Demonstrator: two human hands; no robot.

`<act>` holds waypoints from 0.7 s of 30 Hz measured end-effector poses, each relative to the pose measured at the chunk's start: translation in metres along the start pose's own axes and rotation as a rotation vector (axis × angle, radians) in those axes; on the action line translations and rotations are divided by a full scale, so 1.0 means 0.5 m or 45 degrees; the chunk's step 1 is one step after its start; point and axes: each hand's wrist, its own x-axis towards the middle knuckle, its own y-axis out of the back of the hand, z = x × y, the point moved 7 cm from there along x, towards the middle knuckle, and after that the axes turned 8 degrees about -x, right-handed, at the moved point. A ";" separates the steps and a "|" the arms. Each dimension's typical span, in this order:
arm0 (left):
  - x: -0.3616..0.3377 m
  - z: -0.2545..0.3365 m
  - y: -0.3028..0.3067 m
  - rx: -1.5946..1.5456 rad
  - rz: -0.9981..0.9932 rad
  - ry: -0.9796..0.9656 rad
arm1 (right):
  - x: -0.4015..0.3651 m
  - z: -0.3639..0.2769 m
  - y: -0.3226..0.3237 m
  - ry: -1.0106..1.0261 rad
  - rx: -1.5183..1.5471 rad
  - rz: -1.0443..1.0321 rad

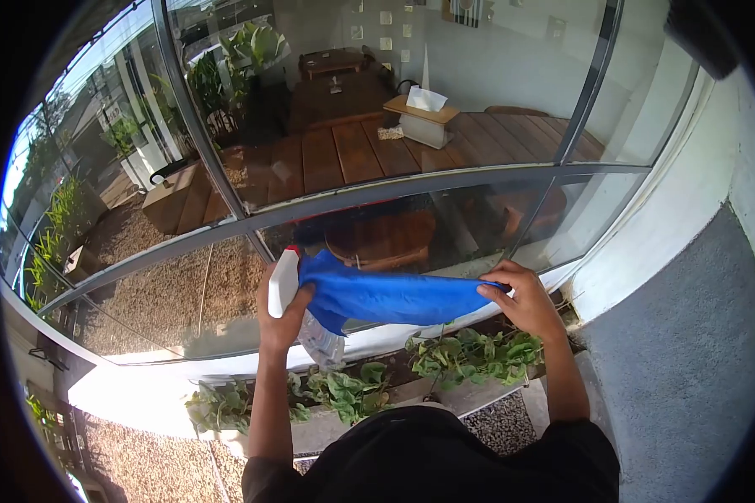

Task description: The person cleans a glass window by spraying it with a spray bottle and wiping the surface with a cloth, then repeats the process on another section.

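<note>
Our left hand (281,317) is curled tight around the neck of a spray bottle (287,283) with a white plastic head, a red tip and a clear body; how much liquid is in it we cannot tell. A soft, creased blue cloth (377,298) stretches from that hand to our right hand (522,300), whose fingers pinch its far end. Both hang before the smooth curved window (184,285). Below, a long concrete planter (478,392) holds broad green leaves. Behind the glass, a wooden-topped tissue box (424,117) holds white tissue.

Blue cloth (386,295) between hands (520,295)
</note>
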 end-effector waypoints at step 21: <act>-0.034 -0.011 -0.240 -0.767 -0.721 0.125 | 0.174 -0.366 0.199 0.541 -0.123 -0.617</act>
